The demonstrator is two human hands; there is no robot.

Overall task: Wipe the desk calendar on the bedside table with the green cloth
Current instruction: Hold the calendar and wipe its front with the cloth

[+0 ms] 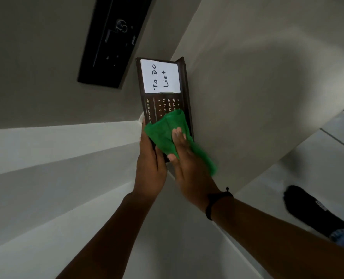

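The desk calendar (163, 101) is a dark brown board with white month names and dates, and a white "To Do List" note pad on its far half. My left hand (150, 164) grips its near left edge and holds it up. My right hand (189, 168) presses the green cloth (169, 129) flat against the calendar's near half, covering part of the date grid. The cloth's loose end trails to the right under my palm and looks blurred.
The grey top of the bedside table (257, 97) lies to the right, under the calendar. A black wall panel (113, 41) with switches hangs at the upper left. A black-socked foot (307, 208) stands on the pale floor at the lower right. White wall ledges run along the left.
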